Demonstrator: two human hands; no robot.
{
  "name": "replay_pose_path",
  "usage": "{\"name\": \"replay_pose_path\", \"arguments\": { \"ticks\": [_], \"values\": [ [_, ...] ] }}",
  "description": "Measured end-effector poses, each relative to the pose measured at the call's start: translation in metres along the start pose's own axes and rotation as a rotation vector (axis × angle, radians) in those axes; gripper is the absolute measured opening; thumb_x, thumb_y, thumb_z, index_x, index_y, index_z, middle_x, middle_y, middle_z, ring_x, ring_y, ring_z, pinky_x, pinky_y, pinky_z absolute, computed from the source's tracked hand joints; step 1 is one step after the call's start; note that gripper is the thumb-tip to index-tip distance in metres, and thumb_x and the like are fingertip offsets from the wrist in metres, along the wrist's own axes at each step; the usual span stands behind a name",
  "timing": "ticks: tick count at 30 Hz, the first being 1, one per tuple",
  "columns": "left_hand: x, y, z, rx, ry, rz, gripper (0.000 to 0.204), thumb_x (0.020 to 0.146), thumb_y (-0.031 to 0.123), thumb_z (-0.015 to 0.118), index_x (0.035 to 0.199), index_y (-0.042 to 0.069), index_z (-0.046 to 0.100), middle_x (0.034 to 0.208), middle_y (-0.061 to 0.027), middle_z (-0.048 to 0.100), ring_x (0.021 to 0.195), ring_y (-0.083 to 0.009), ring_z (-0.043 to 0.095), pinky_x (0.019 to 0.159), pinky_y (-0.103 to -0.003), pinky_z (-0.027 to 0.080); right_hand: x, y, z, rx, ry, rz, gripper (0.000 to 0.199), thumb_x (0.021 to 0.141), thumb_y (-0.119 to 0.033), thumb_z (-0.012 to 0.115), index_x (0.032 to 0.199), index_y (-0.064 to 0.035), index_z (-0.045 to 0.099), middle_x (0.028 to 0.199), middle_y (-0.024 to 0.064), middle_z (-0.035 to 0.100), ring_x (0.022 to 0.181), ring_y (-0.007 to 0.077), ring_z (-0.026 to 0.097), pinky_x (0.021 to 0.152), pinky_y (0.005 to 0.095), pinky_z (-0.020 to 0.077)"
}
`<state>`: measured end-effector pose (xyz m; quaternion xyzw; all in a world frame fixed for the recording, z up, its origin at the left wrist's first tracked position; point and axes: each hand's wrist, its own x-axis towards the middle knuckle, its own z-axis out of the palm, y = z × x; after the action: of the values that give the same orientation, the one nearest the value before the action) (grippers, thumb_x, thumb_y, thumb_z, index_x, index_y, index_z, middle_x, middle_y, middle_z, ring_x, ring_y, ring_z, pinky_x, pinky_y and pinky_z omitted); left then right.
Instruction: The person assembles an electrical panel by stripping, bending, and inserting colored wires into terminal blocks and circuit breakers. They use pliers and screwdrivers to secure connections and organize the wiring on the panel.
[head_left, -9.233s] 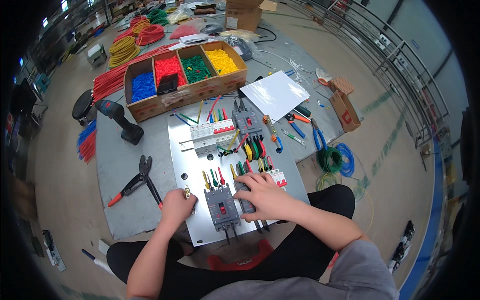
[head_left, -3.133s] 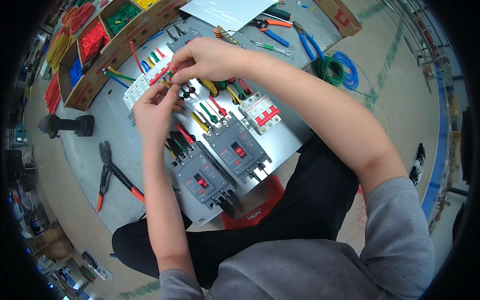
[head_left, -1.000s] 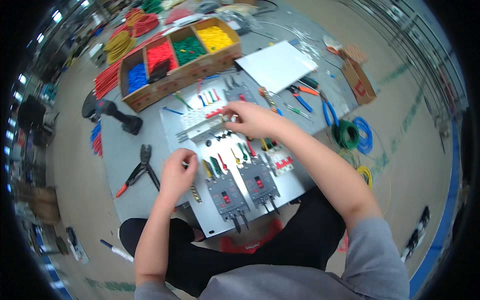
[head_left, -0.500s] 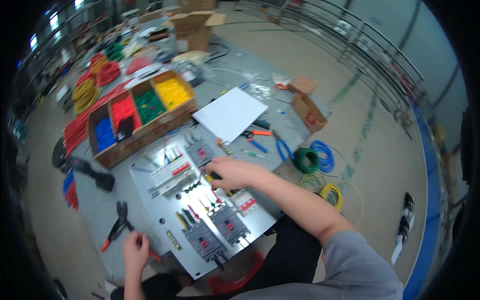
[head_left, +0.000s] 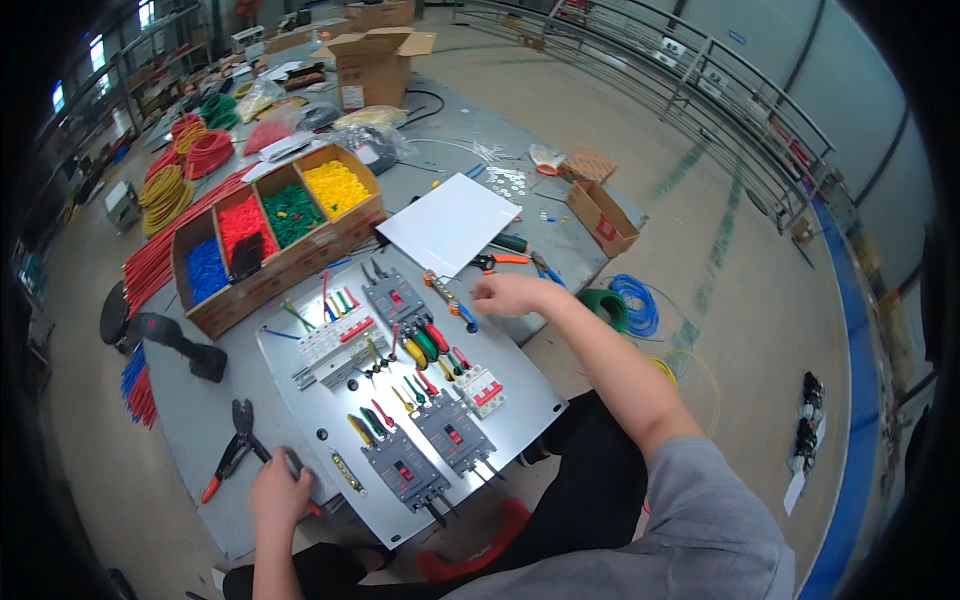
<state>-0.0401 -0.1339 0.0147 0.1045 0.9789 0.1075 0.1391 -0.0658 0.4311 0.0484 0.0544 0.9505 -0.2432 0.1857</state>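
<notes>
So this looks like the wiring stage on a breaker board; the metal mounting plate (head_left: 520, 405) lies flat on the grey floor mat (head_left: 190, 410), with two black moulded-case breakers (head_left: 430, 450) near its near edge, a third one (head_left: 392, 297) up by the far edge, and a row of small white breakers (head_left: 335, 348) along the left side; short red, green and yellow wire stubs already stick out of most terminals. The right hand (head_left: 512, 295) is out past the plate's far right corner, fingers curled loosely and pointing down, right beside a small blue-handled screwdriver (head_left: 466, 318) lying at that corner; can't tell if it's actually pinching anything or just landing there. The left hand (head_left: 280, 490) sits at the plate's near left corner, fingers bent over the edge like it's steadying the plate, and it touches the black-and-red pliers (head_left: 232, 455) handle area or comes very close; too small to be sure. My read: it's a tool grab between terminations; next move needs the driver picked up and brought to an open terminal without bumping the loose stubs. Beyond the far edge sit a white sheet (head_left: 450, 222) and a cardboard tray (head_left: 275, 235) of sorted coloured ferrules; a black cordless driver (head_left: 180, 345) lies off the left side.
</notes>
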Motion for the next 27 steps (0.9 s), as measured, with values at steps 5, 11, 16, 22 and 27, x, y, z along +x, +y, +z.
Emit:
{"name": "replay_pose_path", "arguments": {
  "ticks": [5,11,16,22,27],
  "values": [
    [-0.002,0.018,-0.005,-0.046,-0.050,0.031,0.047,0.093,0.035,0.078,0.127,0.003,0.069,0.102,-0.0235,0.079,0.100,-0.0421,0.077,0.088,-0.053,0.061,0.005,0.044,0.019,-0.118,-0.006,0.163,0.043,0.099,-0.036,0.068,0.126,-0.0025,0.073,0.122,0.0210,0.078,0.115,0.0348,0.074,0.098,0.0445,0.0580],
    [-0.007,0.016,0.009,-0.086,-0.030,0.108,0.047,0.094,0.036,0.077,0.124,0.002,0.067,0.099,-0.0239,0.079,0.096,-0.0429,0.077,0.087,-0.053,0.061,0.034,0.059,0.054,0.392,0.443,0.121,0.046,0.099,-0.026,0.069,0.137,-0.0016,0.062,0.121,0.0164,0.074,0.112,0.0305,0.071,0.097,0.0412,0.0580],
    [-0.011,0.017,0.004,-0.100,-0.060,0.062,0.046,0.095,0.037,0.074,0.123,0.001,0.065,0.097,-0.0254,0.078,0.094,-0.0436,0.077,0.086,-0.053,0.061,0.067,0.046,0.044,1.406,0.283,0.176,0.044,0.100,-0.024,0.073,0.142,-0.0128,0.063,0.114,0.0022,0.063,0.100,0.0171,0.064,0.088,0.0368,0.0556],
    [0.003,0.018,0.003,-0.132,-0.080,0.072,0.042,0.096,0.036,0.073,0.117,0.000,0.066,0.096,-0.0247,0.078,0.093,-0.0433,0.076,0.084,-0.053,0.060,0.091,0.032,0.031,1.614,0.406,0.203,0.035,0.098,-0.038,0.073,0.128,-0.0192,0.077,0.130,-0.0072,0.064,0.107,0.0129,0.055,0.089,0.0325,0.0368],
    [0.015,0.010,0.006,-0.159,-0.085,0.089,0.037,0.096,0.034,0.074,0.111,0.001,0.067,0.093,-0.0216,0.078,0.092,-0.0419,0.077,0.083,-0.052,0.060,0.093,-0.001,0.024,1.569,0.505,-0.014,0.042,0.102,-0.036,0.068,0.139,-0.0196,0.076,0.135,-0.0140,0.066,0.107,0.0102,0.052,0.097,0.0327,0.0310]
  ]
}}
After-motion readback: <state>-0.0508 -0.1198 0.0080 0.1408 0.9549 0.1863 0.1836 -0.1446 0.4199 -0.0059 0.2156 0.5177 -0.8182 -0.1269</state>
